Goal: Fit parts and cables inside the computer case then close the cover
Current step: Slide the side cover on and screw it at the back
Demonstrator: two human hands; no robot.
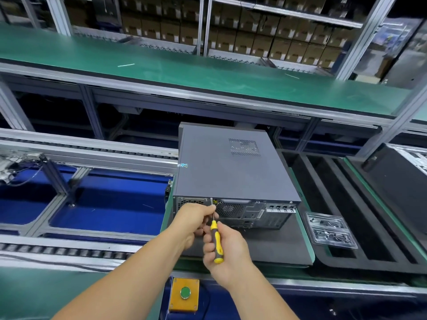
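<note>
Nearest me, a yellow box with a green push-button (185, 292) is sitting on the bench edge. My right hand (225, 247) is wrapping its fingers round the yellow-and-black screwdriver (216, 241), handle tilted back toward me. My left hand (193, 221) is curling in front of it, fingertips pinching the thin shaft up near the tip to steady it.

The tip is meeting a screw (211, 199) at the top edge of the rear panel of the computer case (226, 169). The case is lying on a dark mat on the bench, grey cover (217, 179) already seated on top, vent grille toward the far end.

To the right, a clear plastic tray of small parts (329, 228) is resting across a black foam insert. Beyond, green conveyor shelf, then stacked cartons.

Risks, as I am judging them: with the driver angled, the bit could be camming out and scarring the panel; the screw could be cross-threading or dropping loose.

Small holographic sticker (183, 165) on the cover's left edge; no writing legible anywhere.
</note>
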